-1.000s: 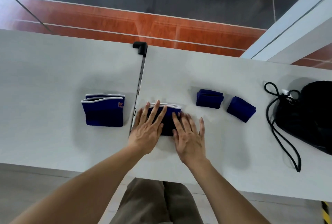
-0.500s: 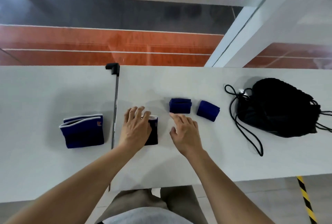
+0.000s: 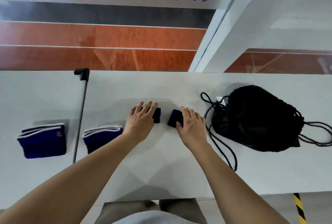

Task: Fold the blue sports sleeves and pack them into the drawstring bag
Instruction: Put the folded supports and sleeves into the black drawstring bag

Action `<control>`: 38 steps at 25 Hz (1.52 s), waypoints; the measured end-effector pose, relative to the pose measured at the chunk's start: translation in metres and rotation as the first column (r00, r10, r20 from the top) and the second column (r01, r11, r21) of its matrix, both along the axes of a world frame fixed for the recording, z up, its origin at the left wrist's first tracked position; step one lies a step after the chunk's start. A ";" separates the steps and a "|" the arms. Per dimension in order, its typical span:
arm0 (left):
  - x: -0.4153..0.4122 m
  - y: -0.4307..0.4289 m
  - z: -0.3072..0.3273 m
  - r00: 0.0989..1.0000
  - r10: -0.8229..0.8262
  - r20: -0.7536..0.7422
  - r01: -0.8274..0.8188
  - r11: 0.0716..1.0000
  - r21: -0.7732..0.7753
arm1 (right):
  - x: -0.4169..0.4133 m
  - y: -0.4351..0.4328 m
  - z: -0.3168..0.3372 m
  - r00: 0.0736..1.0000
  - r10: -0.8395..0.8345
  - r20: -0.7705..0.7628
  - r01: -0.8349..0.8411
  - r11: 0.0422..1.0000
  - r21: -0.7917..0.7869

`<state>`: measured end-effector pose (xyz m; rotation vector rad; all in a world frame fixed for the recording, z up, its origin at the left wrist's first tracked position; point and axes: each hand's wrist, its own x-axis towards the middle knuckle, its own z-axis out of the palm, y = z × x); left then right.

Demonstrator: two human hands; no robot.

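Two large folded blue sleeves with white trim lie on the white table: one at the far left (image 3: 42,140), one (image 3: 101,138) partly under my left forearm. Two small folded blue sleeves sit mid-table. My left hand (image 3: 142,122) covers the left small one (image 3: 157,117), fingers curled over it. My right hand (image 3: 191,126) lies on the right small one (image 3: 173,120), thumb at its near edge. The black drawstring bag (image 3: 255,117) lies on the right, its cords (image 3: 221,144) trailing toward me.
A black rod with a clamp (image 3: 81,101) runs along the seam between the two table tops (image 3: 161,166). Beyond the far edge is an orange and grey floor. A yellow-black striped post (image 3: 299,207) stands below the table's front edge.
Both hands left the larger folded sleeve and moved right and forward onto the two small folded sleeves. The camera view shifted right as well.
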<state>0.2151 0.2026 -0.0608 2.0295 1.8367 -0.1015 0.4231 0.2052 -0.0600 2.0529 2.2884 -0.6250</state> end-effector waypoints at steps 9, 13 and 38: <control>0.025 -0.036 -0.009 0.969 0.246 -0.011 -0.246 0.966 -0.083 | 0.017 0.014 -0.012 0.998 0.065 -0.005 -0.065 0.987 -0.149; 0.029 -0.043 -0.006 0.952 0.307 0.016 -0.304 0.947 -0.108 | 0.024 -0.002 -0.001 0.999 0.041 0.009 -0.039 0.989 -0.140; 0.360 0.086 0.095 0.650 0.242 0.720 -0.254 0.963 -0.095 | 0.318 0.030 0.016 0.832 -0.367 -0.415 0.402 0.916 -0.003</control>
